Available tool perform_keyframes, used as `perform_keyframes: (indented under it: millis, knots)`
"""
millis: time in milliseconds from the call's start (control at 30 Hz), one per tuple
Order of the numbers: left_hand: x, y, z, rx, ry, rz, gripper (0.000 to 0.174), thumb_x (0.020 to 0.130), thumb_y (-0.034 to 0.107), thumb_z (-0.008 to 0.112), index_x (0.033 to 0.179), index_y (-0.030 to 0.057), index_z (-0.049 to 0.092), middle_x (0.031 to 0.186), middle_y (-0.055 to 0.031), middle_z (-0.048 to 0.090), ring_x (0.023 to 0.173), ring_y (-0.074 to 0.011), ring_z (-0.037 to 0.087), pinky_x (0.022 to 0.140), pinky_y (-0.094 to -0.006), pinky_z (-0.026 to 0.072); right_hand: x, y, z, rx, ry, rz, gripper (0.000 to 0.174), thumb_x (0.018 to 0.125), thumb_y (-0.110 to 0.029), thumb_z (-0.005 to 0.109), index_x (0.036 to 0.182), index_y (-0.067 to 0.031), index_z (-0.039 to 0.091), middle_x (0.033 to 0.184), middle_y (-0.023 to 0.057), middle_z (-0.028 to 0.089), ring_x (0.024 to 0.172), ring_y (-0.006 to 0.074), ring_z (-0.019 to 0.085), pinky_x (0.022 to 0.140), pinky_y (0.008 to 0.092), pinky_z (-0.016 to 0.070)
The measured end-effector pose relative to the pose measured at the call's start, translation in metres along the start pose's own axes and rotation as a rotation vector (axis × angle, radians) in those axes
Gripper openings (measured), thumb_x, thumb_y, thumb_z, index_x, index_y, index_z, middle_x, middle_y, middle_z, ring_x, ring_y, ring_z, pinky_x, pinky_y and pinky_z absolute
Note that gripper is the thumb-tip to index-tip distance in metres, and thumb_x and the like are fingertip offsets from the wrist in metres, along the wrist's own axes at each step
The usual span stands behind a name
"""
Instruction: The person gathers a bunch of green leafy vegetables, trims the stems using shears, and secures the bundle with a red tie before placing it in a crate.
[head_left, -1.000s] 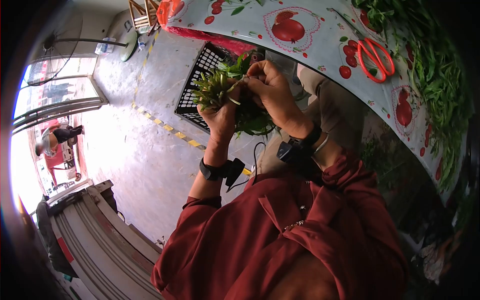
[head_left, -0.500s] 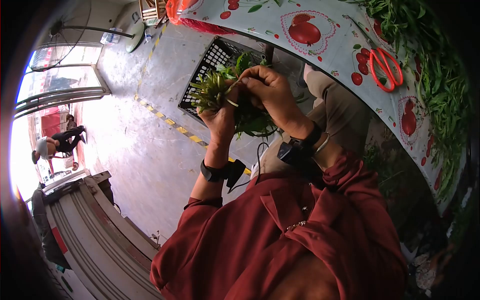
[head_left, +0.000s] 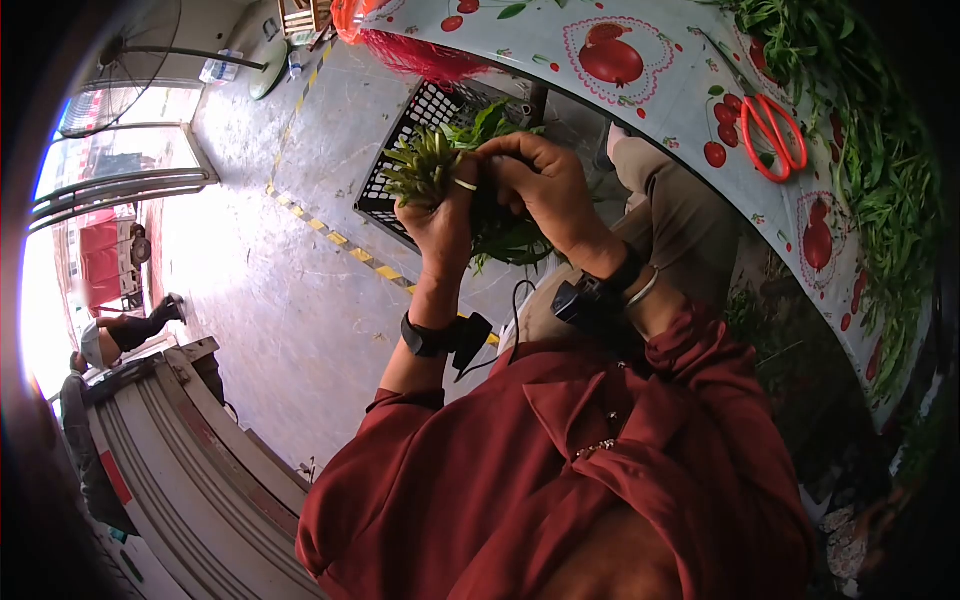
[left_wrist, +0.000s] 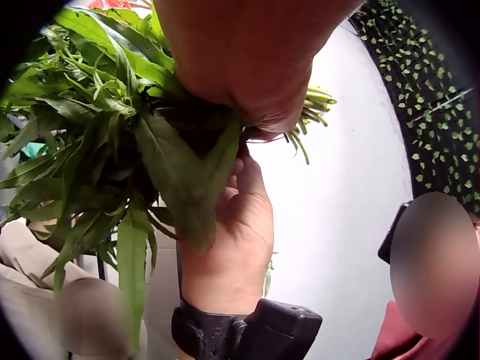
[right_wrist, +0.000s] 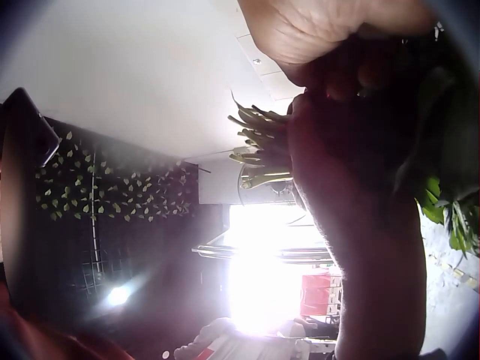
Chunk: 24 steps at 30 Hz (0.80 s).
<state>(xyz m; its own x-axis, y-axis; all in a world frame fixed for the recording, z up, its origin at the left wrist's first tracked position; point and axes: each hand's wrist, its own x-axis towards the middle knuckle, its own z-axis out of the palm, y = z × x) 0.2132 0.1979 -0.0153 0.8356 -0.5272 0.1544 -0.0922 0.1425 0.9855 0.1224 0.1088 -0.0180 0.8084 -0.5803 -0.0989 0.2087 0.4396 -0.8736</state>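
Note:
My left hand [head_left: 437, 228] grips a bunch of leafy greens, its fingers wrapped round the stems. The cut stem ends [head_left: 425, 168] stick out past the thumb, and long leaves [left_wrist: 79, 142] fan out on the other side. My right hand [head_left: 548, 190] is close against the left one at the stems, thumb and forefinger pinched together. Between the two hands a thin red string [left_wrist: 276, 139] shows in the left wrist view; most of it is hidden by the fingers. In the right wrist view the stems [right_wrist: 262, 146] are backlit and the hands overlap.
A black plastic crate [head_left: 398, 125] stands on the floor beyond the bunch. Red-handled scissors [head_left: 770, 140] and a heap of greens [head_left: 890, 210] lie on the patterned tablecloth [head_left: 690, 60]. Red stringy material [head_left: 425, 55] hangs at the table edge. A person [head_left: 130, 330] is near the doorway.
The right hand's pinching fingers have moved slightly in toward the left thumb. The left hand keeps its grip on the greens. The head view shifted a little, and the person near the doorway moved.

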Motion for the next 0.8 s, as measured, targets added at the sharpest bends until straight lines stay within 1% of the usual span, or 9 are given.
perform_keyframes:
  millis: [33, 100, 233, 333, 400, 433, 500, 633, 800]
  knots:
    - [0.001, -0.001, 0.0, -0.021, -0.003, -0.034, 0.004, 0.081, 0.002, 0.062, 0.085, 0.0006, 0.064, 0.079, -0.0017, 0.063, 0.071, -0.0073, 0.056, 0.065, -0.021, 0.0445, 0.0, 0.001, 0.0, 0.0, 0.0, 0.001, 0.017, 0.084, -0.006, 0.055, 0.099, 0.0001, 0.061, 0.078, -0.0007, 0.06, 0.061, 0.0032, 0.049, 0.056, 0.0183, 0.0421]
    - [0.003, -0.001, 0.001, -0.042, -0.008, -0.041, 0.004, 0.082, 0.002, 0.061, 0.085, 0.0006, 0.064, 0.079, -0.0019, 0.063, 0.071, -0.0076, 0.057, 0.065, -0.0209, 0.0445, -0.001, 0.001, 0.0, 0.007, 0.01, -0.028, 0.017, 0.083, -0.003, 0.054, 0.099, -0.0004, 0.061, 0.08, -0.001, 0.059, 0.063, 0.003, 0.049, 0.057, 0.018, 0.0417]
    - [0.007, -0.004, 0.001, -0.066, -0.016, -0.067, 0.005, 0.082, 0.003, 0.059, 0.085, 0.001, 0.063, 0.078, -0.0027, 0.063, 0.07, -0.0088, 0.058, 0.065, -0.0214, 0.045, 0.0, 0.002, 0.0, -0.006, 0.024, -0.033, 0.018, 0.083, -0.001, 0.053, 0.1, -0.0012, 0.061, 0.08, -0.0011, 0.059, 0.063, 0.0026, 0.048, 0.058, 0.0179, 0.0416]
    - [0.007, -0.005, 0.002, -0.059, -0.008, -0.09, 0.005, 0.082, 0.002, 0.059, 0.085, 0.0011, 0.062, 0.078, -0.0034, 0.063, 0.07, -0.0094, 0.058, 0.065, -0.022, 0.0453, 0.002, 0.008, -0.002, -0.012, 0.019, -0.047, 0.021, 0.083, 0.001, 0.053, 0.103, -0.0017, 0.058, 0.081, -0.0014, 0.058, 0.065, 0.0029, 0.049, 0.059, 0.018, 0.0421]
    - [0.007, -0.005, 0.003, -0.062, -0.003, -0.092, 0.005, 0.082, 0.002, 0.058, 0.085, 0.0012, 0.062, 0.078, -0.0036, 0.063, 0.07, -0.0096, 0.058, 0.065, -0.0222, 0.0454, 0.002, 0.011, -0.005, 0.048, 0.019, -0.039, 0.023, 0.081, 0.003, 0.054, 0.103, -0.0023, 0.055, 0.083, -0.001, 0.056, 0.069, 0.0039, 0.05, 0.06, 0.0187, 0.043]
    - [0.008, -0.005, 0.004, -0.066, 0.003, -0.093, 0.005, 0.083, 0.002, 0.058, 0.084, 0.0013, 0.062, 0.078, -0.0039, 0.063, 0.07, -0.0097, 0.058, 0.065, -0.0224, 0.0456, 0.002, 0.013, -0.005, 0.049, 0.019, -0.038, 0.023, 0.081, 0.003, 0.054, 0.103, -0.0023, 0.055, 0.083, -0.001, 0.056, 0.069, 0.0039, 0.05, 0.06, 0.0187, 0.043]
    - [0.01, -0.007, 0.003, -0.1, 0.006, -0.102, 0.003, 0.082, 0.002, 0.059, 0.084, 0.0008, 0.061, 0.077, -0.0039, 0.064, 0.069, -0.0097, 0.059, 0.064, -0.0225, 0.0459, 0.002, 0.015, -0.006, 0.007, 0.061, -0.076, 0.027, 0.08, 0.002, 0.056, 0.105, -0.0056, 0.051, 0.085, -0.0028, 0.055, 0.065, 0.0032, 0.051, 0.054, 0.0174, 0.0402]
    - [0.013, -0.014, 0.001, -0.161, 0.011, -0.156, 0.003, 0.082, 0.002, 0.059, 0.085, 0.0013, 0.059, 0.077, -0.0043, 0.064, 0.07, -0.0105, 0.059, 0.065, -0.0232, 0.0465, 0.003, 0.018, -0.009, -0.031, 0.071, -0.082, 0.028, 0.079, 0.002, 0.056, 0.104, -0.0064, 0.05, 0.086, -0.0023, 0.055, 0.065, 0.004, 0.052, 0.053, 0.0175, 0.0403]
    - [0.016, -0.024, -0.005, -0.193, 0.043, -0.217, 0.005, 0.082, 0.002, 0.059, 0.087, 0.0021, 0.059, 0.079, -0.0045, 0.063, 0.07, -0.0108, 0.059, 0.066, -0.0234, 0.0465, 0.004, 0.017, -0.012, -0.16, 0.091, -0.066, 0.027, 0.078, 0.003, 0.054, 0.103, -0.006, 0.052, 0.088, -0.0012, 0.056, 0.064, 0.0041, 0.051, 0.053, 0.0177, 0.0406]
